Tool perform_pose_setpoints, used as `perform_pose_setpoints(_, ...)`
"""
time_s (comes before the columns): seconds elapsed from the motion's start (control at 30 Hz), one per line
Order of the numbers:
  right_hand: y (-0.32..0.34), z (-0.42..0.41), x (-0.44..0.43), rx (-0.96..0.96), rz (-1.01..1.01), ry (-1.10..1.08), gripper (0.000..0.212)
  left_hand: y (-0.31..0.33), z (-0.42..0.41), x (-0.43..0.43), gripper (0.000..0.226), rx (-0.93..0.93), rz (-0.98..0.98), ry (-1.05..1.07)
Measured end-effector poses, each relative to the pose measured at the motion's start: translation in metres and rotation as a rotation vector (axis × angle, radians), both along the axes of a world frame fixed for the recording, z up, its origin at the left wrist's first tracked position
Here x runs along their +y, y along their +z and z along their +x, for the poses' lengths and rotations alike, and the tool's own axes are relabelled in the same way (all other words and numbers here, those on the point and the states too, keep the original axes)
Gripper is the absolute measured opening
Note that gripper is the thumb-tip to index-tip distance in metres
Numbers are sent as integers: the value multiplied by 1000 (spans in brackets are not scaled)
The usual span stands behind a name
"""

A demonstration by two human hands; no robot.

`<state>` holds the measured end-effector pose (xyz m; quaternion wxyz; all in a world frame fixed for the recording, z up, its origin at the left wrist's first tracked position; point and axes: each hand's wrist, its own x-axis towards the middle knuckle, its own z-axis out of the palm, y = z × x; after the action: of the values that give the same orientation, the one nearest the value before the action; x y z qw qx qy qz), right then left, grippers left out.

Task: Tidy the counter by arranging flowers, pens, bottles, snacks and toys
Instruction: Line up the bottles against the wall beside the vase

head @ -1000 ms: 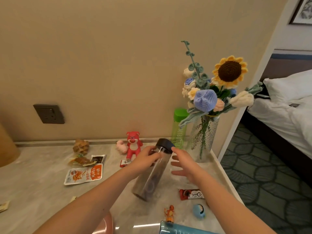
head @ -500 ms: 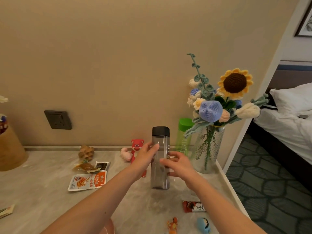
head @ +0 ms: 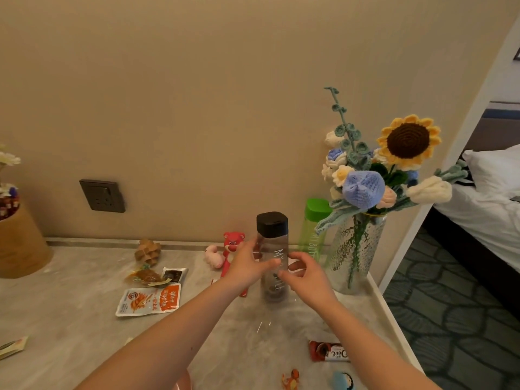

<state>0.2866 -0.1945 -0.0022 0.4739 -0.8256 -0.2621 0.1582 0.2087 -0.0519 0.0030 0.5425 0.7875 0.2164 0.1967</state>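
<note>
A clear bottle (head: 273, 257) with a black cap is stood upright on the counter (head: 70, 305), just right of centre; it is flanked by both hands. The left hand (head: 247, 267) is seen at the bottle's 9 o'clock, fingers curled loosely toward the clear wall, though whether the bottle is truly gripped cannot be told. The right hand (head: 308, 273) is held at the bottle's 4 o'clock, fingers spread and relaxed, fingertips just beside the wall; contact cannot be told.

At the bottle's 2 o'clock a green bottle (head: 313, 229) is stood against the wall; at its 3 o'clock a glass vase (head: 356, 254) is filled with crocheted flowers (head: 394, 161), a sunflower topmost. A red bear (head: 233, 244) is partly hidden behind the left hand at 10 o'clock, a pink toy (head: 213, 256) just beside it.

Snack packets (head: 149, 301) are scattered at 9 o'clock, with a wooden puzzle (head: 147, 251) beyond them near the wall; a chocolate bar (head: 329, 351) is laid at 5 o'clock, well apart from the bottle; an orange figure (head: 291, 380) and a blue toy (head: 343, 380) are cut by the lower edge; a brown pot (head: 19, 246) is seen at far left.
</note>
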Motion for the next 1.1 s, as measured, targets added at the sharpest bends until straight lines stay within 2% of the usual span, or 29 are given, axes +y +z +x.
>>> perform_pose_setpoints(0.2,-3,14,2,317,72,-73,19,-8,26,11,59,58,102,-11)
perform_pose_setpoints(0.3,-7,18,4,383,23,-77,18,-9,40,15,62,68,147,-19)
perform_pose_setpoints(0.53,-16,31,17,322,-161,69,33,-9,69,30,62,78,168,-99)
perform_pose_setpoints(0.73,-18,46,26,301,-129,40,39,-9,89,37,64,43,99,-154)
perform_pose_setpoints(0.93,-20,56,34,341,-96,9,43,-9,98,44,60,33,157,-181)
perform_pose_setpoints(1.1,-22,54,35,343,-118,-8,44,-10,96,43,61,52,102,-209)
